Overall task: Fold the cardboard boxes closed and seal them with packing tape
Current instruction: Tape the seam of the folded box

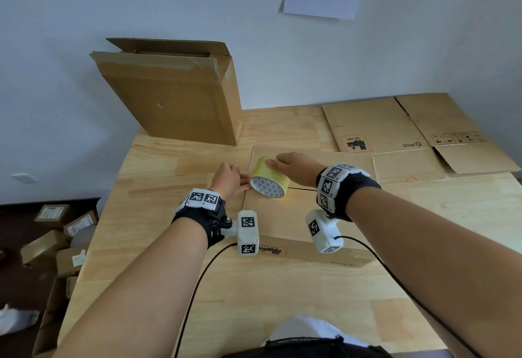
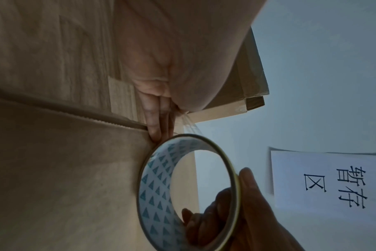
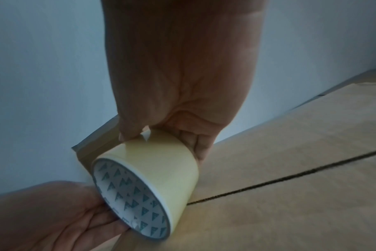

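Right hand (image 1: 296, 167) grips the tape (image 1: 269, 178) on the box (image 1: 282, 216); left hand (image 1: 230, 181), at its 9 o'clock, presses flat-fingered.

Head view bright and evenly lit; wrist views dim, soft, edges warped.

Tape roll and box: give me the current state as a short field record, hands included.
tape roll: yellow, on its edge at the left end of the box seam
box: flaps folded shut, centre seam still bare to the right of the roll
right hand: grips the roll from above
left hand: straight fingers press at the box's left edge beside the roll
table: wooden, flattened cartons at far right
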Demonstrator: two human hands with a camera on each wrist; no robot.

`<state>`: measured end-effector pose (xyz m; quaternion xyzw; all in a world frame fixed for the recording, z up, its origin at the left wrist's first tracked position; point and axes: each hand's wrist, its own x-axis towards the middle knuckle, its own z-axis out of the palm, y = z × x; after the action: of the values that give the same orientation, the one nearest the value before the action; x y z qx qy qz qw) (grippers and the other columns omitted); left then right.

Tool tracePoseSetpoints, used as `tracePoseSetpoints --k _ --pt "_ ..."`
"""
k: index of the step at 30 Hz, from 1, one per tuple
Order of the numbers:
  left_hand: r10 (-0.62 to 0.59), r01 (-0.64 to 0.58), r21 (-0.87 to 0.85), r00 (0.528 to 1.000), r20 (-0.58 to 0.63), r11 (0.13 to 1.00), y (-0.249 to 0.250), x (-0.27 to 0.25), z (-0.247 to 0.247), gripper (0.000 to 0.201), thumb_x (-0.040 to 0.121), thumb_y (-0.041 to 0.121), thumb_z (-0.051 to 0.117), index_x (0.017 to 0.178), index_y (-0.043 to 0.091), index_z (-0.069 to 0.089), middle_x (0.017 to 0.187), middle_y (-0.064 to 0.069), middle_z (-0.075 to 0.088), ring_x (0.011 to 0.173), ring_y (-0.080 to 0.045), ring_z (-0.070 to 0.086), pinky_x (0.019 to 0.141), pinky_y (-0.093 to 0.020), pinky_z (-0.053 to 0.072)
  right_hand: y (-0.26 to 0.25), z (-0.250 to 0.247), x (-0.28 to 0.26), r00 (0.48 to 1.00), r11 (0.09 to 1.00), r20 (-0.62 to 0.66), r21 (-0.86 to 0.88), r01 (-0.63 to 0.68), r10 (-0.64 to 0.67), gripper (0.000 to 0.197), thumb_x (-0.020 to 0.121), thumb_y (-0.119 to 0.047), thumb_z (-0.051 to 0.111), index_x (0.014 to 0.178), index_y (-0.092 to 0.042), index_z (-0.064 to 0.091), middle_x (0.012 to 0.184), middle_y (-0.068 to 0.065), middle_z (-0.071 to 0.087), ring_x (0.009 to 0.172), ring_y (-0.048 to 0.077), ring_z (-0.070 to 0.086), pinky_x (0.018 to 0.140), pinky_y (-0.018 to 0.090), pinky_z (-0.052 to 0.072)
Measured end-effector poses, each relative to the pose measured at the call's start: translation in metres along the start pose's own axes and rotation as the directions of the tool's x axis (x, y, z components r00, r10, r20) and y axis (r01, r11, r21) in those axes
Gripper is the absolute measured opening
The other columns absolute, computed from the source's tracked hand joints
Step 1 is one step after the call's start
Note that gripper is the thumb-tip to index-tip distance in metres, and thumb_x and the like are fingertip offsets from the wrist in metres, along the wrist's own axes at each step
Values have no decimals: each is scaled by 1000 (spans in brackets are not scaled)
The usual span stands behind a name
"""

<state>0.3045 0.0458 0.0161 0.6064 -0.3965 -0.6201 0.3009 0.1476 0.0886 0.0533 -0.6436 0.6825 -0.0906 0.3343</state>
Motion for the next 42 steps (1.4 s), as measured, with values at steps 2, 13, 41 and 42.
tracePoseSetpoints --k 2,13,41,42 --pt "-2 2 -18 1000 -2 1000 1 -1 0 23 104 6 26 122 -7 35 100 -17 54 112 -37 57 82 -35 49 -3 1 1 1000 999 -15 -36 20 -21 46 100 -43 33 64 -14 36 65 0 39 60 14 36 53 24 26" --pt "68 -68 -4 997 36 998 -5 -2 -2 10 103 8 29 105 1 36 91 -21 59 90 -34 65 59 -21 57 -5 -4 -2 998 958 -55 -285 25 -42 48 99 -42 37 66 -8 42 63 1 42 75 21 44 66 27 28" --pt "16 34 -179 962 272 983 -15 10 -27 14 104 6 26 103 4 40 119 -28 58 117 -33 58 94 -30 50 -18 9 26 976 922 -123 -327 -210 179 23 83 -22 56 98 -12 70 95 5 69 71 19 58 65 25 48" --pt "9 46 -201 965 263 979 -15 11 -27 13 104 8 27 105 4 39 115 -27 61 114 -32 60 90 -29 53 -18 11 26 974 918 -145 -332 -216 177 22 83 -20 54 97 -12 70 93 4 69 68 19 57 62 24 46"
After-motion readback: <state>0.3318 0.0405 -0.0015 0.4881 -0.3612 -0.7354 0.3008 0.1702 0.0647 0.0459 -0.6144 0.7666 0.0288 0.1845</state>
